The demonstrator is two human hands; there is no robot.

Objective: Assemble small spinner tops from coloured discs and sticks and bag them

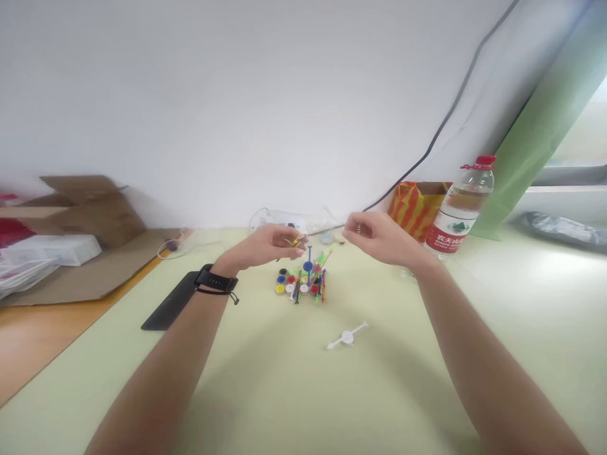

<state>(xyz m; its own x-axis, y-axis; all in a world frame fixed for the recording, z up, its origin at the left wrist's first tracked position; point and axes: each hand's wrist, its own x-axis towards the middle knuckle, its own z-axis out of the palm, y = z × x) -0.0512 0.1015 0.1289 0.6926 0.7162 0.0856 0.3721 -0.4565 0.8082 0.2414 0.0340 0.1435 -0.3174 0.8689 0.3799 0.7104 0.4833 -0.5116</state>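
My left hand (272, 243), with a black watch on its wrist, is raised above the table's far part. Its thumb and fingers pinch a small yellow piece (297, 241) with a thin metallic-looking part, too small to name. My right hand (374, 235) is raised to the right, fingertips curled together. What it holds, if anything, I cannot make out. A thin dark line (325, 231) spans the gap between my hands; whether it is held or is cable behind them I cannot tell. Below lies a cluster of coloured discs and arrow-shaped sticks (303, 284). Nearer me rests a white disc with an arrow-shaped pointer (348, 338).
A black flat slab (171, 303) lies left, under my forearm. A water bottle (459, 212) and a red-yellow bag (410, 208) stand right. At far left are an open cardboard box (95, 208) and a white box (71, 249). A black cable (455, 104) runs down the wall.
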